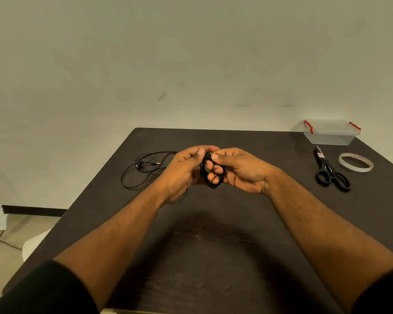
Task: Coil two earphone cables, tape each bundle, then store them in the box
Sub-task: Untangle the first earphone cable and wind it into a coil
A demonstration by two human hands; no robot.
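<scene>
Hands meet above the middle of the dark bench point(213, 257), both working one black coiled earphone cable point(210, 177). The left hand point(186, 168) has its fingers curled in, its thumb pressed against the top of the coil, and the right hand point(238, 168) mirrors it, thumb on the same upper spot while its other fingers pass through and curl round the loop from behind. The coil hangs between the two palms, held off the surface, its lower arc showing below the fingertips. A second earphone cable point(143, 169) lies loose and uncoiled on the bench to the left of the hands, its loops spread wide, partly hidden behind the left hand. Far to the right, near the back corner, stands a clear plastic box point(330, 137) with red clips, its lid on. In front of it lie black-handled scissors point(329, 171), and just beside them to the right a roll of tape point(355, 165), lying flat. Dark sleeves point(43, 288) cover both upper forearms.
</scene>
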